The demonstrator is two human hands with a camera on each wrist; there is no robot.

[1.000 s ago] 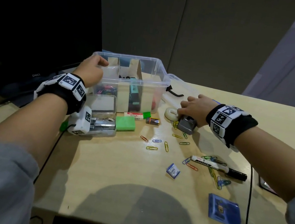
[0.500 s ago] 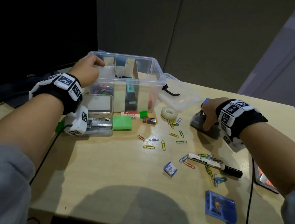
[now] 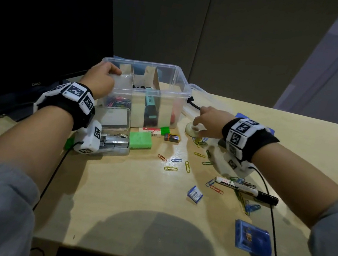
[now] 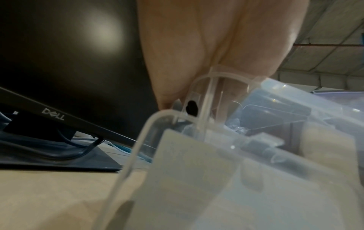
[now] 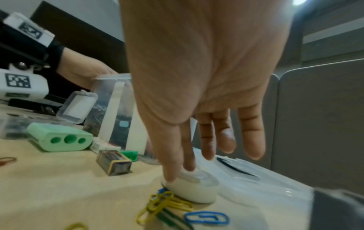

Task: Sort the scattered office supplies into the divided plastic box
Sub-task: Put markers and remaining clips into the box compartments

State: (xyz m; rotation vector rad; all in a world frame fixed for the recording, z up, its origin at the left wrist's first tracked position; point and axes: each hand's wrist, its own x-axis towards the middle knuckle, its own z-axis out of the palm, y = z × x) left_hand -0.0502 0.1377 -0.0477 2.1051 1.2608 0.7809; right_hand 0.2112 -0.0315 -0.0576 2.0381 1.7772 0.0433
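The clear divided box (image 3: 180, 78) stands at the back of the table, with cardboard dividers, coloured clips and a highlighter inside. My left hand (image 3: 102, 78) grips its rear left corner; the left wrist view shows the fingers (image 4: 197, 62) curled over the rim (image 4: 138, 140). My right hand (image 3: 196, 126) reaches down on a white tape roll (image 3: 192, 131) just right of the box. In the right wrist view the thumb and index fingertips (image 5: 169, 177) pinch the near wall of the tape roll (image 5: 195, 191), and the other fingers hang straight.
Paper clips (image 3: 187, 166) lie scattered mid-table. A marker (image 3: 247, 189), a small blue packet (image 3: 195, 194) and a blue case (image 3: 252, 239) lie to the right. A green sharpener (image 3: 140, 142), battery (image 3: 171, 137), eraser (image 3: 149, 131) and a staple tin (image 3: 116, 119) sit before the box. Its lid (image 3: 196, 107) lies behind the tape.
My right hand carried a grey object from beside the tape out to the right, left it there, and came back left onto the tape roll. The left hand stayed on the box rim.
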